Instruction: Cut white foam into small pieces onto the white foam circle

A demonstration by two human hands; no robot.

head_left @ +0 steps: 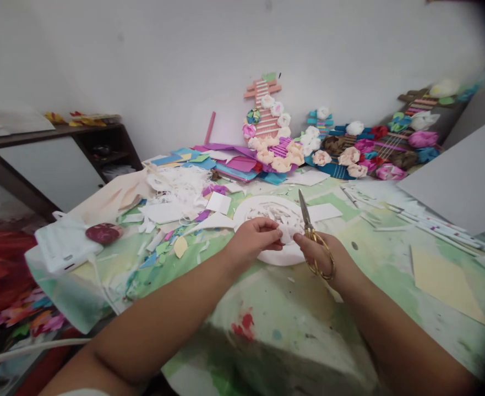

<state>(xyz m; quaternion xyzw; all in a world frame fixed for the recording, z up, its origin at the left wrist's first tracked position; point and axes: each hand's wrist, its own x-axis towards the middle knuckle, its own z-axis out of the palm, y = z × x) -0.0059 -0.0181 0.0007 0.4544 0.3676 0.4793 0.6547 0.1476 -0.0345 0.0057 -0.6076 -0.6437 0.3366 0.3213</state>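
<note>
My left hand (256, 239) is closed, pinching a small piece of white paper (286, 233) between thumb and fingers. My right hand (327, 254) touches the other edge of that piece with its thumb and fingertips. Gold-handled scissors (307, 215) hang on my right hand, the handle loops around its fingers and the blades pointing up and away. Beneath both hands lies a round white plate (239, 212) with many small white scraps (267, 210) in it. White paper pieces (218, 203) lie just beyond the plate.
Shredded white strips (180, 184) and coloured sheets (229, 165) pile up at the back left. Flower-covered craft guitars (269, 126) lean on the wall. A white power box (66, 242) with a cable sits at the left edge; a cream sheet (444, 280) lies right.
</note>
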